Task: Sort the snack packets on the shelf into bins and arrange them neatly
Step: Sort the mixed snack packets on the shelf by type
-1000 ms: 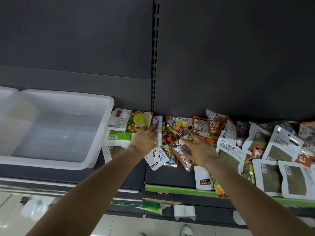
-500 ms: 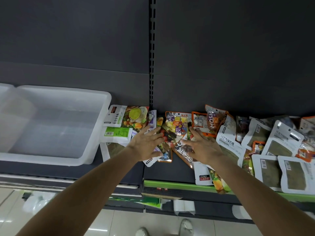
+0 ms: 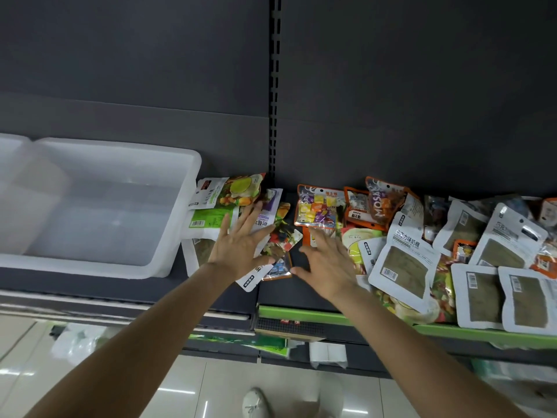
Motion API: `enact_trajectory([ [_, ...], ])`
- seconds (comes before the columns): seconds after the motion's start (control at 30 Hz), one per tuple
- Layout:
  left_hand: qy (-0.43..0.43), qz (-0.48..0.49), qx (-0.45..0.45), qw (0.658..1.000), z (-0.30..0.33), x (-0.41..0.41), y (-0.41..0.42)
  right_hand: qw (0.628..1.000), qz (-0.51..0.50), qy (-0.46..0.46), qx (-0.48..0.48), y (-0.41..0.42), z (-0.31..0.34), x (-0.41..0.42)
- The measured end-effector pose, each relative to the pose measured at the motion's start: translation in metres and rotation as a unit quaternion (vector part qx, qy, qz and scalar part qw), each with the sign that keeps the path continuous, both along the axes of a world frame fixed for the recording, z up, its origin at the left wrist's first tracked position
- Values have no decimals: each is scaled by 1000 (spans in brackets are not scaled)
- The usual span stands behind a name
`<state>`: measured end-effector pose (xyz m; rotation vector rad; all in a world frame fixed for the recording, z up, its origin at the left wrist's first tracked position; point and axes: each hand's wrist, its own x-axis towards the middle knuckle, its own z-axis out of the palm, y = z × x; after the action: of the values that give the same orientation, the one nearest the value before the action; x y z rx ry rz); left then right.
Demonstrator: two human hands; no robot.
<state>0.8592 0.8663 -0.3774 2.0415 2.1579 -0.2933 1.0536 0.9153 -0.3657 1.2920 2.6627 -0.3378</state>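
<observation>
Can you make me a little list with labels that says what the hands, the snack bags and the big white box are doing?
left hand: fingers spread flat on a pile of colourful snack packets
right hand: open, fingers spread over packets beside it
white bin: left on the shelf, nothing seen in it
white packets with brown windows: heaped on the right
shelf edge: green strip
packets in bin: none yet

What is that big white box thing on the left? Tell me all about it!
It is a big, see-through white plastic bin with a thick rolled rim and rounded corners. It sits flat on the dark shelf, left of the snack packets, and looks empty inside. Its right wall touches a white and green packet. Another similar bin sits beside it at the left edge. Neither hand touches it.
</observation>
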Motion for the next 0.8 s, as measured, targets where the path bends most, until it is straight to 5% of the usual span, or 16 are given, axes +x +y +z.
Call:
enact_trajectory([
  [0.13, -89, 57, -36, 994, -1, -5, -4, 992, -108, 61, -40, -18, -14, -24],
  [0.37, -84, 50, -4, 995, -4, -7, -5, 958, -229, 115, -132, -12, -19, -41],
  [0.67, -51, 61, 63, 995, 3, 19, 7, 975, -148, 89, 141, 23, 16, 31],
  [0.8, -124, 34, 103, 986, 6, 39, 30, 967, -210, 100, 102, 42, 25, 57],
])
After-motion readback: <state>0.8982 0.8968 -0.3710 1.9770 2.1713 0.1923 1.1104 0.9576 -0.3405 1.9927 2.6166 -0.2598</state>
